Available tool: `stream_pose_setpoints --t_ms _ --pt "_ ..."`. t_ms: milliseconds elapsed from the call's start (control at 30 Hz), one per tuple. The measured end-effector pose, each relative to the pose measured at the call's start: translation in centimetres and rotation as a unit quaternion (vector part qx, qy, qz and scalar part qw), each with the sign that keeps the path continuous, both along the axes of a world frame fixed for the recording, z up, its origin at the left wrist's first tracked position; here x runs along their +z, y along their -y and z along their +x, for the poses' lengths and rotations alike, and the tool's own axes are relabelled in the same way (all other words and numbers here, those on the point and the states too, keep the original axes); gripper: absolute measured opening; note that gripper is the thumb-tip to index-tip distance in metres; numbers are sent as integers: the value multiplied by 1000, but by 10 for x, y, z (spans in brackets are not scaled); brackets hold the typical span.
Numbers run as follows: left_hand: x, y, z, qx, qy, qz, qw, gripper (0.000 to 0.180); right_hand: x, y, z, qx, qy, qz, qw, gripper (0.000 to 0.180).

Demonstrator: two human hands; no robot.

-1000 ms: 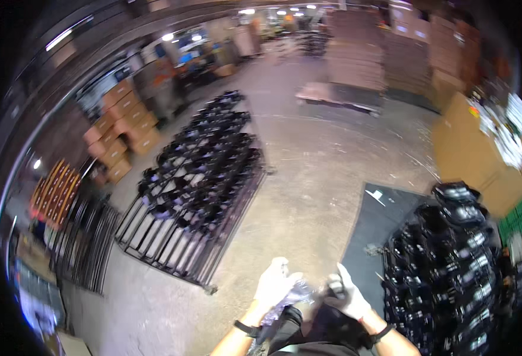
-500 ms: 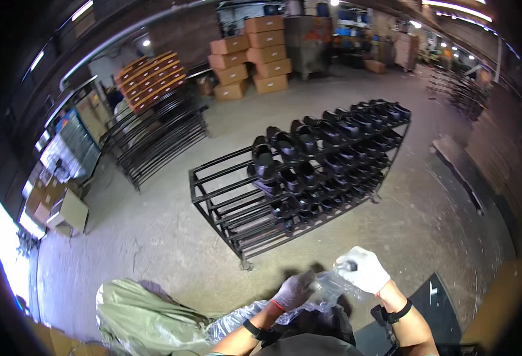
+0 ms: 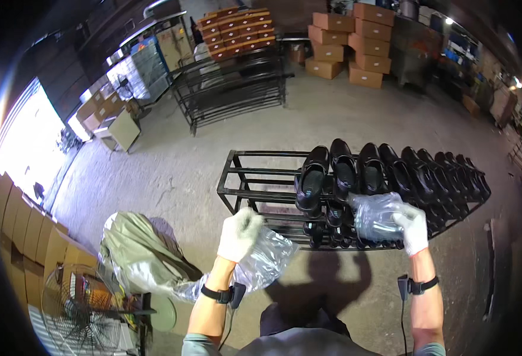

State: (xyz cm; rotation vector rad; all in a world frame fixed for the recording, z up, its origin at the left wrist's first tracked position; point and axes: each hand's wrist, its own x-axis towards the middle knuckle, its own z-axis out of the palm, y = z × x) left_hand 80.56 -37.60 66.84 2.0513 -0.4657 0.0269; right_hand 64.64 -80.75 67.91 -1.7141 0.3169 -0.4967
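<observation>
My left hand [image 3: 239,233], in a white glove, grips a clear plastic bag [image 3: 266,261] that hangs below it. In front of a black metal rack [image 3: 243,193], my right hand [image 3: 411,226], also gloved, holds another crumpled clear plastic bag [image 3: 375,215]. Several black shoes [image 3: 356,172] stand in a row on the rack's upper tier, with more on the tier below. Both hands are just short of the rack's near edge.
A large olive sack with clear plastic [image 3: 139,255] lies on the concrete floor at my left. A fan [image 3: 86,308] stands at lower left. An empty black rack [image 3: 231,89] and stacked cardboard boxes [image 3: 356,41] stand farther back. Boxes line the left wall.
My view has swung left and closer to the shoe rack. My hands have moved apart, each now holding its own clear bag, the right one raised to the shoes.
</observation>
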Motion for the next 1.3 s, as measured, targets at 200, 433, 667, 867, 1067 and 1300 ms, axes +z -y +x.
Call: stream_pose_setpoints --t_ms 200,433,667,867,1067,1300 --pt "-38 112 48 -90 129 222 962 48 25 -64 155 109 50 -75 990 24" --pt "-75 159 66 -104 57 153 981 22 -66 -86 271 35 31 -622 781 7" --pt "-88 153 65 -88 102 126 983 22 -35 -97 278 56 -53 -607 791 52" --pt "-60 140 63 -78 -29 46 996 34 10 -97 221 68 33 -520 851 69" --pt "-28 166 4 -139 -62 -245 957 65 -25 -69 96 224 117 -308 917 34" --pt "-39 205 -65 -189 93 55 976 21 49 37 44 360 -30 -508 782 21"
